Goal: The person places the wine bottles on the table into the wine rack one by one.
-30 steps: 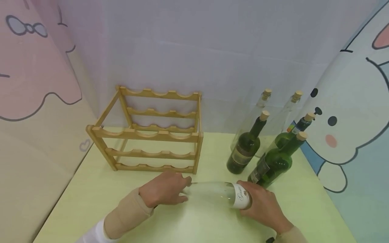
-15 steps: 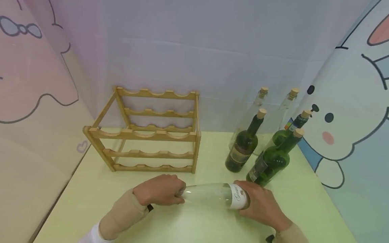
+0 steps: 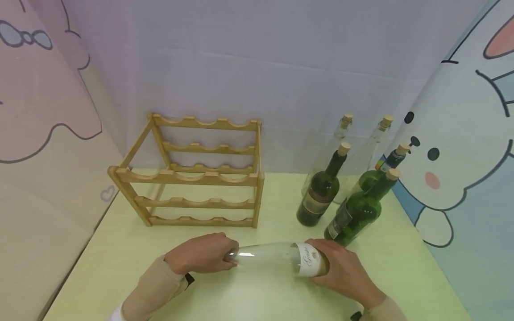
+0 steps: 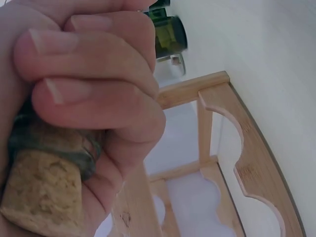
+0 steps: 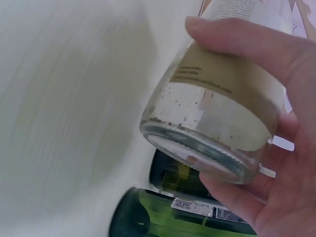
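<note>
A clear glass bottle [image 3: 265, 256] with a white label lies sideways between my two hands, over the front of the table. My left hand [image 3: 205, 253] grips its neck; in the left wrist view the fingers curl round it and the cork [image 4: 43, 193] pokes out below them. At the base end, my right hand [image 3: 341, 269] holds the bottle round the label, thumb on one side and fingers on the other. The right wrist view shows the round glass base [image 5: 197, 153] facing the camera. Behind the left hand stands a wooden wine rack [image 3: 188, 178] with scalloped rails, holding no bottles.
Several corked bottles stand at the right: a dark bottle [image 3: 319, 196], a green bottle [image 3: 357, 214] close behind my right hand, another green bottle [image 3: 371, 178] and two clear ones at the back. A pale cloth [image 3: 241, 67] hangs behind the pale yellow table [image 3: 104, 258].
My left hand has closed round the bottle's neck, where its fingers were spread before. The bottle and left hand have shifted slightly left. The rack and standing bottles keep their places.
</note>
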The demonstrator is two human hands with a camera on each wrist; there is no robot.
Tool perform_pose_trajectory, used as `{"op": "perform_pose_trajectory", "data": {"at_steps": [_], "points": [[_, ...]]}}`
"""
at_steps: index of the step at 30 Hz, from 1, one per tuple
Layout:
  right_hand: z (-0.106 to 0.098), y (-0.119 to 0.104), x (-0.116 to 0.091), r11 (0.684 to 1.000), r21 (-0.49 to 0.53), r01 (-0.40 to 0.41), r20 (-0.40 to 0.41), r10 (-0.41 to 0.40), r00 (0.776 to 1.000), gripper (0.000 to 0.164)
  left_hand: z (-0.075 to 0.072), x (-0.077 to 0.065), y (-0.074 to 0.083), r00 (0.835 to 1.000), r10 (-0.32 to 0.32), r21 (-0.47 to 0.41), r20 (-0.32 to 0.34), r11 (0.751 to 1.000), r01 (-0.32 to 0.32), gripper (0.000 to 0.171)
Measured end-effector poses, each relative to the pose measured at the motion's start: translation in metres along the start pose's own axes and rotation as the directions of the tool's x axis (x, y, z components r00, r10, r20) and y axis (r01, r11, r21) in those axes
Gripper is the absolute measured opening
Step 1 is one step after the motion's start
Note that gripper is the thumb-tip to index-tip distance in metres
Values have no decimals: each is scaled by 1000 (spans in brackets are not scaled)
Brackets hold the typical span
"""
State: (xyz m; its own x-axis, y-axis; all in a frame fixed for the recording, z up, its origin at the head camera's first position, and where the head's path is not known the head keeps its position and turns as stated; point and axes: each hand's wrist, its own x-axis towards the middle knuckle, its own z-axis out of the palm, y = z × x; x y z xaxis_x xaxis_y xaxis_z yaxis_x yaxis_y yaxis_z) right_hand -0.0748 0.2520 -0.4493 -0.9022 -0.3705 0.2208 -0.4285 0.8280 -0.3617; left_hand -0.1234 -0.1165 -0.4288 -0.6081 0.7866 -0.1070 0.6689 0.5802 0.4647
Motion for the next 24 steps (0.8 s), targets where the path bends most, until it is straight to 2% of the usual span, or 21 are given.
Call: {"op": "perform_pose_trajectory", "data": {"at_steps": [4,8,15,24], "points": [[3,-2,0,1000,15,11,-24,-11,1000,79,1,-6,-4,1000,7,-21,-14,1000,-8,27],[4,-3,0,994,101,34,-7,-33,999,81,0,-14,-6,1000,-5,-34,-30,999,4,28],[5,-4,3,967,247,60,31,-70,997,84,-4,-27,-7,999,-26,-90,-33,996,23,36],[6,-7,11,928,370,44,41,-64,997,83,-12,-38,-14,997,-15,-71,-73,997,10,35]]}}
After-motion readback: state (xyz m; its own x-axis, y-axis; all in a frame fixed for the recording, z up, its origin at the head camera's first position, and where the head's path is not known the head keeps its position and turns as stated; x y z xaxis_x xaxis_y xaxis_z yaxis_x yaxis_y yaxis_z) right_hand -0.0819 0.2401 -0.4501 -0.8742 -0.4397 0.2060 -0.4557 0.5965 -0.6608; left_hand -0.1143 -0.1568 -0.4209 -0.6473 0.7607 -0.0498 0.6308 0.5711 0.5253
